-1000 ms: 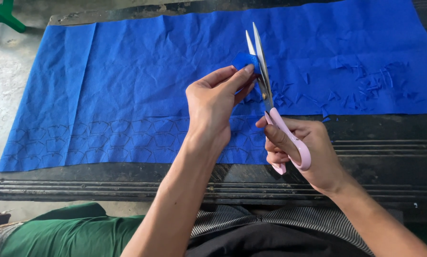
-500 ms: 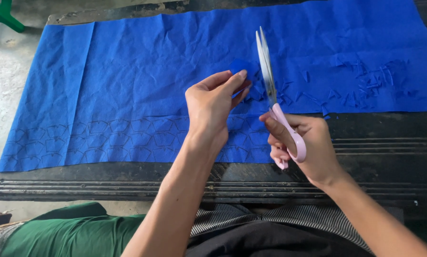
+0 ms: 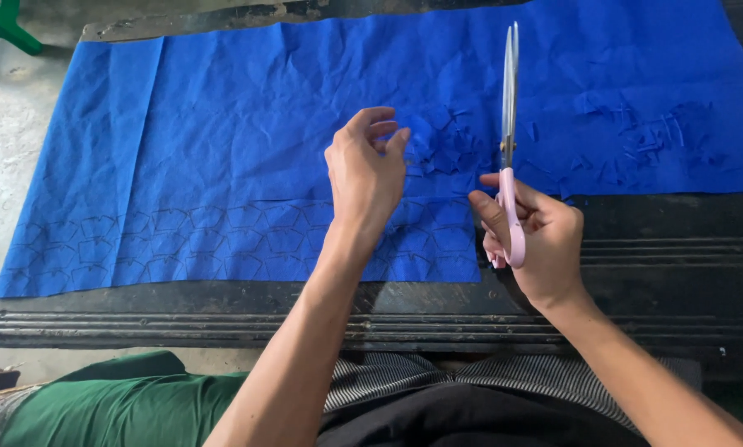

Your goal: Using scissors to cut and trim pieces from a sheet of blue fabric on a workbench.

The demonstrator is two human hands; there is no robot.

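Nearest to me, my right hand is clamped around the pink plastic handles of the scissors. The long steel blades rise straight away from that hand, tips pointing to the far side, and lie together or nearly so. They cut nothing at this moment.

Just to the left of the scissors, my left hand hovers over the blue cloth. Its fingers are loosely curled and apart. Thumb and forefinger stand close to each other, but I cannot tell whether a small blue scrap sits between them.

The blue cloth lies flat on the dark table, whose near edge is grooved and worn.

Progress, as I judge it:
- Below and to the left of my left hand, rows of faint drawn outlines cover the near strip of the cloth. These shapes are uncut.
- Between my two hands and beyond, the cloth shows slits and raised flaps. Cutting has started here.
- Beyond my right hand, more cut marks appear, and the near edge of the cloth steps back where material is gone.
- Most outlined shapes remain to be cut.

The cloth is thin, matte and creased, with fold lines running across it. Cut edges look clean, not frayed.
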